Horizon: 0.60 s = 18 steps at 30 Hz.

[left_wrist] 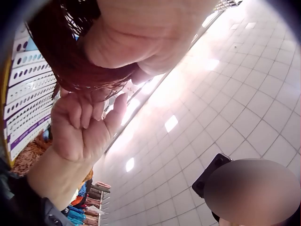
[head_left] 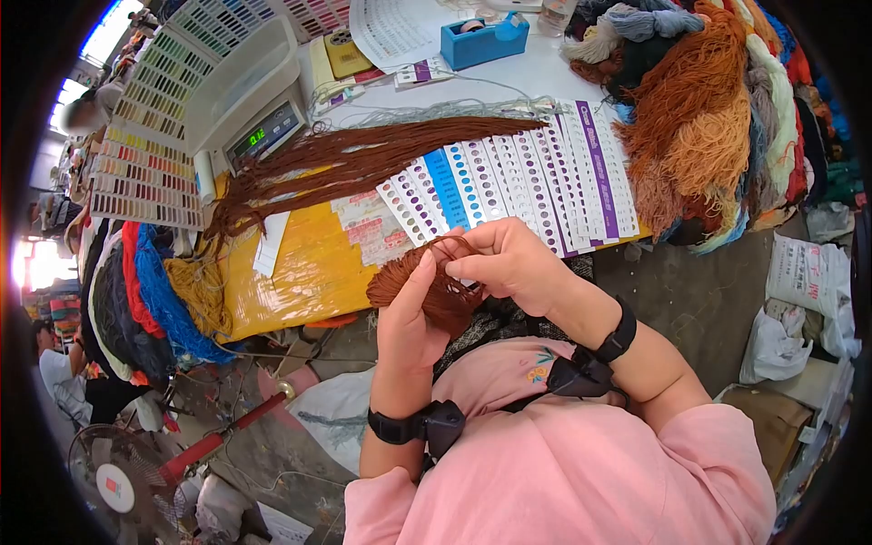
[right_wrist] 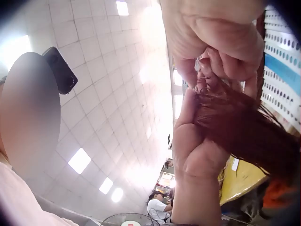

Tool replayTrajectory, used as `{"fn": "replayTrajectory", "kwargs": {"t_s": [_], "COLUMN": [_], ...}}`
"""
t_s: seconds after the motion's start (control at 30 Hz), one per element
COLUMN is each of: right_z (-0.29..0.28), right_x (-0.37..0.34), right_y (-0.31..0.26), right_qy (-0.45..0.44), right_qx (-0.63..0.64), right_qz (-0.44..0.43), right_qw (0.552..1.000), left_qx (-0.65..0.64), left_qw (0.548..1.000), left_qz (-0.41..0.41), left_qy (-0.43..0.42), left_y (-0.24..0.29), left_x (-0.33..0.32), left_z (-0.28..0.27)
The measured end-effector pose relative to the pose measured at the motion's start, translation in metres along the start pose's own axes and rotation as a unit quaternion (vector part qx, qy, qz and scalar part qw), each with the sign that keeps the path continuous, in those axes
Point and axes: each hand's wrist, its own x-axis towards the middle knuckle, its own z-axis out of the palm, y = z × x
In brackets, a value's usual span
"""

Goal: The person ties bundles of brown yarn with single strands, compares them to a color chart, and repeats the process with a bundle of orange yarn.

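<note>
Person's bare forearms (head_left: 590, 322) converge, both hands close together before torso (head_left: 581, 472). Left hand (head_left: 409, 318) upright, thumb raised, gripping. Right hand (head_left: 518, 270) angled inward, thumb and fingers pinching.

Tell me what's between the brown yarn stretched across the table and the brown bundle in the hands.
In the head view, the dotted sample cards, fanned out on the table, lie between the stretched yarn and the held bundle.

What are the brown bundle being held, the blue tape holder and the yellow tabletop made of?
Bundle: probably yarn, soft-looking and matte; thin strands show. Tape holder: likely hard plastic, smooth, with even blue colour and crisp edges. Tabletop: shiny, wrinkled surface, perhaps plastic film; what lies underneath I can't tell.
</note>
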Motion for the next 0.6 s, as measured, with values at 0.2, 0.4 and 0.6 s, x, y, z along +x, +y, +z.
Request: {"fn": "replayTrajectory", "kwargs": {"t_s": [0.2,0.4,0.6], "right_z": [-0.013,-0.022,-0.003], "right_x": [0.002,0.004,0.003], "right_y": [0.009,0.007,0.005], "right_qy": [-0.037,-0.068,-0.023], "right_qx": [0.087,0.093,-0.114], "right_qz": [-0.025,-0.002,-0.042], "right_qw": [0.995,0.993,0.992], "left_qx": [-0.002,-0.004,0.018], "left_qw": [0.999,1.0,0.999], "left_qz": [0.007,0.022,0.009], "left_qy": [-0.033,-0.02,-0.039], "left_y": [0.002,0.001,-0.002], "left_x": [-0.001,-0.002,0.0], "left_z": [0.001,0.003,-0.002]}}
